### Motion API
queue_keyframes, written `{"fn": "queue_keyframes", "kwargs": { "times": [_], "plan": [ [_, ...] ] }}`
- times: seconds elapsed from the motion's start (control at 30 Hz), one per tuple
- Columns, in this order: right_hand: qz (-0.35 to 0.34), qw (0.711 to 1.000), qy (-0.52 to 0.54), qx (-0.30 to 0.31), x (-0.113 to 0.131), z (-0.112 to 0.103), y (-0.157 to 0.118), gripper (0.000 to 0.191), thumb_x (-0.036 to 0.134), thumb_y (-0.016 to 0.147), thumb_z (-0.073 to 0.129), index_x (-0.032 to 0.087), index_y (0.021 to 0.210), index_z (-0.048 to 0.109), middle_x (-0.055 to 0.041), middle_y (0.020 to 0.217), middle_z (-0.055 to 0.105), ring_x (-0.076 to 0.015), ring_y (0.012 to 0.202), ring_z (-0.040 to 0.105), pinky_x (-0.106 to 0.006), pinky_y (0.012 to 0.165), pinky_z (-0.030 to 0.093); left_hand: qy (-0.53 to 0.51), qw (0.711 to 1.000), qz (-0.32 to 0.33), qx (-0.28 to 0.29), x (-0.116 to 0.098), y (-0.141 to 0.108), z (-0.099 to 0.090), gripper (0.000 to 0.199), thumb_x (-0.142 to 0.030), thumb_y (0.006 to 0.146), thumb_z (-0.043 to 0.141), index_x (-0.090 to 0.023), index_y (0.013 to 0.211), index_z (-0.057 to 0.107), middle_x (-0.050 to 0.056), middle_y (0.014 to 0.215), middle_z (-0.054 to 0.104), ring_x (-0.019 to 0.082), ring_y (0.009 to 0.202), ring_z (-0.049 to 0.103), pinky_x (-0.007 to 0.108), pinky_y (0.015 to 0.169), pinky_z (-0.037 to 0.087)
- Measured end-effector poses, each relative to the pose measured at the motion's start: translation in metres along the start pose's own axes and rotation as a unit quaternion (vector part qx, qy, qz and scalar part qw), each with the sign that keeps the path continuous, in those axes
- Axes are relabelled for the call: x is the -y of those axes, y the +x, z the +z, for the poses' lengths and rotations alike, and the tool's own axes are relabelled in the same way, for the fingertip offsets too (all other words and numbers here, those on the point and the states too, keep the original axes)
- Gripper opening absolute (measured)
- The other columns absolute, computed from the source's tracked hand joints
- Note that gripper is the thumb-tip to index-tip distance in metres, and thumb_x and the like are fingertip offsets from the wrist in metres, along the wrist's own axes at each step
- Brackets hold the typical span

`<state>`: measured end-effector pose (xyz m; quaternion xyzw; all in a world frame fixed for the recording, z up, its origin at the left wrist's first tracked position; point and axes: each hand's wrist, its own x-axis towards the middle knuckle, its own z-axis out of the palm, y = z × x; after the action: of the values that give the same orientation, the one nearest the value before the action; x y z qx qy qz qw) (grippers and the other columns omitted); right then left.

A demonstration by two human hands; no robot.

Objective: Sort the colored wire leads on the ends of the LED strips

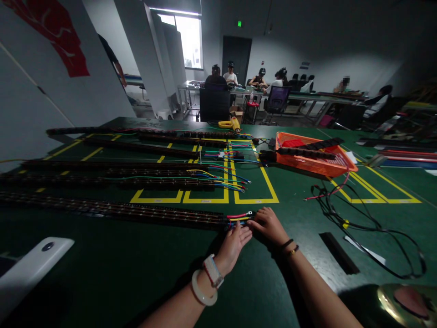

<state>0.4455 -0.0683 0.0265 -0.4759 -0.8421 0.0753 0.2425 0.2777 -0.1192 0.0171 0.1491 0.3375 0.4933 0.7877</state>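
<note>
A long dark wire harness lies across the near part of the green table, its length running off to the left. From its right end come short red, yellow and blue wires, some tipped with metal ring terminals. My left hand lies against the near side of these wires, fingers stretched out towards the right hand. My right hand is curled at the wire tips, its fingers closed around the ends. What sits between those fingertips is partly hidden. Further harnesses with coloured wire ends lie beyond.
Yellow tape marks boxes on the table. An orange basket holding dark strips stands at the back right, near a yellow heat gun. Looped black cable and a dark strip lie right. Other people sit at far tables.
</note>
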Motion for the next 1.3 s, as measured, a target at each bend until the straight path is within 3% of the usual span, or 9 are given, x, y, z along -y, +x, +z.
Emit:
{"fn": "queue_keyframes", "kwargs": {
  "times": [0.17, 0.27, 0.53, 0.63, 0.83, 0.97, 1.1, 1.3],
  "plan": [
    [0.034, 0.998, -0.057, -0.019, -0.007, 0.008, 0.001, 0.046, 0.064, 0.077, 0.055, 0.019, 0.069, 0.052, -0.0017, 0.067, 0.055, -0.0167, 0.067, 0.046, -0.029, 0.066, 0.032, 0.098, 0.993, -0.016, 0.065, -0.002, -0.006, 0.006, 0.036, -0.043, 0.081, 0.059, -0.008, 0.089, 0.065, 0.021, 0.097, 0.068, 0.03, 0.094, 0.065, 0.049, 0.096, 0.041],
    [0.039, 0.997, -0.07, -0.021, -0.007, 0.01, 0.002, 0.047, 0.065, 0.075, 0.057, 0.018, 0.081, 0.055, -0.0034, 0.076, 0.058, -0.0191, 0.074, 0.049, -0.031, 0.07, 0.033, 0.141, 0.987, -0.002, 0.076, -0.003, -0.009, 0.009, 0.032, -0.042, 0.08, 0.06, -0.011, 0.084, 0.064, 0.02, 0.096, 0.069, 0.029, 0.093, 0.066, 0.048, 0.093, 0.043],
    [0.028, 0.999, 0.001, -0.047, 0.003, 0.002, 0.001, 0.035, 0.046, 0.088, 0.051, 0.023, 0.113, 0.056, -0.0083, 0.106, 0.059, -0.0233, 0.099, 0.051, -0.038, 0.085, 0.035, 0.173, 0.981, 0.007, 0.09, -0.001, -0.009, 0.008, 0.034, -0.044, 0.081, 0.058, -0.01, 0.087, 0.062, 0.019, 0.098, 0.068, 0.027, 0.095, 0.065, 0.045, 0.091, 0.045],
    [-0.011, 1.0, -0.009, -0.024, 0.008, 0.003, 0.003, 0.039, 0.045, 0.089, 0.05, 0.025, 0.122, 0.053, -0.0082, 0.11, 0.06, -0.0233, 0.103, 0.051, -0.04, 0.09, 0.033, 0.19, 0.977, 0.02, 0.093, 0.0, -0.008, 0.007, 0.041, -0.05, 0.077, 0.06, -0.01, 0.087, 0.062, 0.017, 0.093, 0.068, 0.025, 0.088, 0.066, 0.042, 0.087, 0.046],
    [-0.053, 0.997, -0.031, 0.038, 0.016, 0.011, 0.008, 0.044, 0.046, 0.085, 0.055, 0.027, 0.125, 0.054, -0.0064, 0.107, 0.065, -0.0234, 0.103, 0.05, -0.039, 0.092, 0.032, 0.267, 0.951, -0.005, 0.153, -0.004, -0.012, 0.008, 0.048, -0.055, 0.082, 0.044, -0.01, 0.079, 0.062, 0.008, 0.062, 0.066, 0.017, 0.057, 0.062, 0.029, 0.061, 0.044],
    [-0.036, 0.998, -0.014, 0.042, 0.017, 0.014, 0.009, 0.027, 0.042, 0.087, 0.054, 0.028, 0.108, 0.063, -0.0045, 0.098, 0.066, -0.0223, 0.098, 0.051, -0.039, 0.09, 0.033, 0.232, 0.964, -0.004, 0.132, -0.004, -0.011, 0.008, 0.04, -0.051, 0.081, 0.05, -0.012, 0.079, 0.06, 0.009, 0.069, 0.067, 0.017, 0.063, 0.063, 0.029, 0.065, 0.045],
    [-0.023, 0.998, 0.019, 0.052, 0.016, 0.014, 0.01, 0.026, 0.044, 0.086, 0.056, 0.027, 0.104, 0.064, -0.0037, 0.095, 0.066, -0.0211, 0.096, 0.051, -0.038, 0.09, 0.032, 0.177, 0.977, -0.005, 0.121, 0.0, -0.006, 0.005, 0.033, -0.045, 0.077, 0.059, -0.012, 0.083, 0.058, 0.011, 0.082, 0.067, 0.019, 0.075, 0.064, 0.034, 0.076, 0.046],
    [0.01, 0.997, 0.032, 0.067, 0.02, 0.012, 0.015, 0.04, 0.045, 0.086, 0.056, 0.027, 0.121, 0.057, -0.0064, 0.088, 0.065, -0.0215, 0.085, 0.051, -0.037, 0.082, 0.034, 0.117, 0.988, -0.009, 0.102, 0.007, 0.001, -0.001, 0.034, -0.045, 0.078, 0.06, -0.012, 0.084, 0.056, 0.01, 0.08, 0.064, 0.02, 0.075, 0.063, 0.038, 0.078, 0.046]
  ]
}}
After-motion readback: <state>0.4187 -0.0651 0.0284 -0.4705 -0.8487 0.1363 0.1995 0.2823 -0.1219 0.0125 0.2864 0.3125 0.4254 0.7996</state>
